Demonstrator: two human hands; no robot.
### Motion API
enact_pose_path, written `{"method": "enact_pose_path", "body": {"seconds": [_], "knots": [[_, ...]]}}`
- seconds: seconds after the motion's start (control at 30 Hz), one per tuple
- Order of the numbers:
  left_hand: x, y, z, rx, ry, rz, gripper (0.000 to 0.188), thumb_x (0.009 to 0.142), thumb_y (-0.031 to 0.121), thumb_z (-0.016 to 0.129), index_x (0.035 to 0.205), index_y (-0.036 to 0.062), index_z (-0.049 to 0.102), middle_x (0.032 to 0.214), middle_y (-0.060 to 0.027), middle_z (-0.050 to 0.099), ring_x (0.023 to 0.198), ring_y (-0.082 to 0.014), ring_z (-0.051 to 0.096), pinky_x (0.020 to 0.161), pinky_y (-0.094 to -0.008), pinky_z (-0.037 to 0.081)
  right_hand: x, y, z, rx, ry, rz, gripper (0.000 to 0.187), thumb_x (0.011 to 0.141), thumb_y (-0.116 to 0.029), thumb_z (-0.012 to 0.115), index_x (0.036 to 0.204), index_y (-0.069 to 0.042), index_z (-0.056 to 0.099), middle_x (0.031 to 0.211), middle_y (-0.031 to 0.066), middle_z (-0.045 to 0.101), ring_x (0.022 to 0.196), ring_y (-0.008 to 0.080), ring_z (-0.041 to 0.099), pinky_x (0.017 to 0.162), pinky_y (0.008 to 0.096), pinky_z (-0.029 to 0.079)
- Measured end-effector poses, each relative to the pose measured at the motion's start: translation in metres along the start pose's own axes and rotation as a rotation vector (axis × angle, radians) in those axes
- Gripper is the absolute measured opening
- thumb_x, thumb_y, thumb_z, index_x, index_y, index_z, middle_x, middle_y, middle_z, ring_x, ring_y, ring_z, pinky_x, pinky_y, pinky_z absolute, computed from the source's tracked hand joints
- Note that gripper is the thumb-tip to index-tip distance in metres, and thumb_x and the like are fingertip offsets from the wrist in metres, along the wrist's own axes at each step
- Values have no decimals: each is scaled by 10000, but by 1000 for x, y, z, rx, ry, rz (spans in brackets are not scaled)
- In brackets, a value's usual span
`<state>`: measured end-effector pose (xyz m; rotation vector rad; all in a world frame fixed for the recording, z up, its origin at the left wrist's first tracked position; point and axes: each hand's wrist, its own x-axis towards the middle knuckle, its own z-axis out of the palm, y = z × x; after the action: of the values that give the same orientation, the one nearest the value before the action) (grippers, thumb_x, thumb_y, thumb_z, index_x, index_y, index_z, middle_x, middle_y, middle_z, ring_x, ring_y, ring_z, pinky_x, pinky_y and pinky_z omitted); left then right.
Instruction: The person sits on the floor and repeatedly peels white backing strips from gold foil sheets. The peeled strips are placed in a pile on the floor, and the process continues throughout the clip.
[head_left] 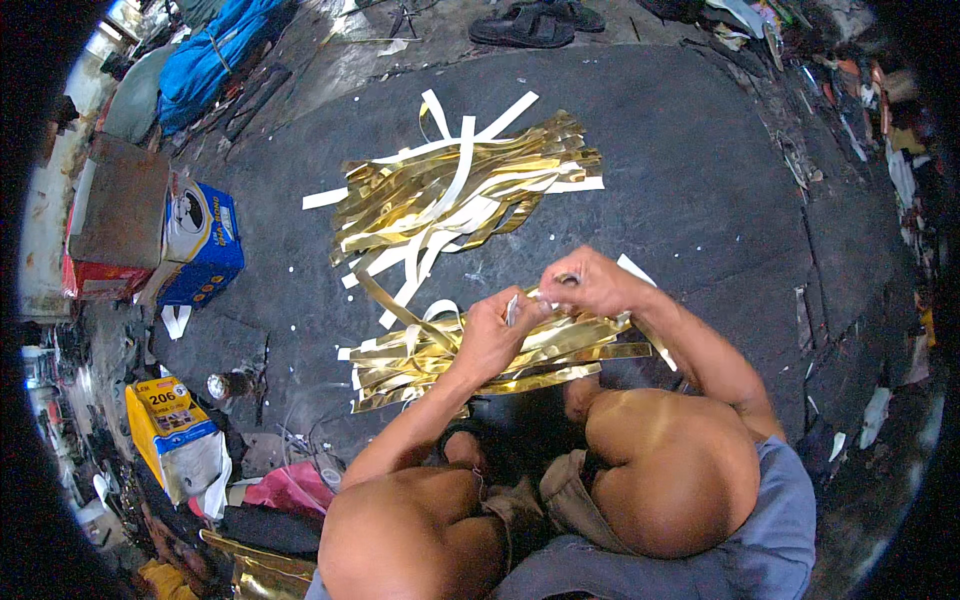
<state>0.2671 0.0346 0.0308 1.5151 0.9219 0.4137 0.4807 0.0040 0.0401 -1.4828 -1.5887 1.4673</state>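
Note:
My left hand (492, 332) and my right hand (592, 284) meet over the near pile of shiny gold strips (415, 370). Both are closed, their fingertips pinched close together. A gold strip with a white back (400, 309) runs into my left hand, and a bit of white shows between its fingers. From beneath my right hand and wrist, another white-backed strip (650, 338) slants down; a small curl shows in its fingers. Exactly how the strips meet between the fingertips is hidden. Beyond my hands lies a larger bundle of gold strips (460, 185), with white-backed pieces across it.
A dark mat (690, 180) lies under the strips. To the left stand a blue box (205, 245), a brown-topped carton (118, 205) and a yellow pack (170, 415). Black sandals (522, 30) lie at the far edge. Scraps line the right side. My bent knees flank the near pile.

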Motion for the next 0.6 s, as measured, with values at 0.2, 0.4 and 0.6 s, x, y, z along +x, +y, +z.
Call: {"method": "enact_pose_path", "body": {"seconds": [0.2, 0.4, 0.6], "knots": [[-4, 10, 2, 11, -4, 8, 223, 888, 175, 667, 728, 42, 586, 634, 24, 551, 635, -60, 472, 560, -268, 398, -21, 5, 31, 385, 112, 87, 281, 923, -348, 628, 916, -72, 682, 649, -14, 568, 599, 65, 498, 572, 251, 416], [-7, 15, -9, -100, -126, 16, 231, 913, 217, 649, 756, 57, 593, 614, 40, 537, 596, -50, 462, 519, -254, 369, -25, 0, 48, 755, 120, 280, 399, 917, -460, 629, 1082, -96, 625, 841, -27, 601, 706, 54, 520, 631, 221, 441], [-2, 26, -17, 184, -73, 285, 249, 943, 268, 587, 870, 31, 614, 783, -36, 604, 685, -114, 565, 625, -279, 465, -24, -12, 25, 732, 89, 131, 265, 955, -339, 578, 879, -90, 626, 689, -49, 494, 590, 47, 408, 504, 215, 285]]}}
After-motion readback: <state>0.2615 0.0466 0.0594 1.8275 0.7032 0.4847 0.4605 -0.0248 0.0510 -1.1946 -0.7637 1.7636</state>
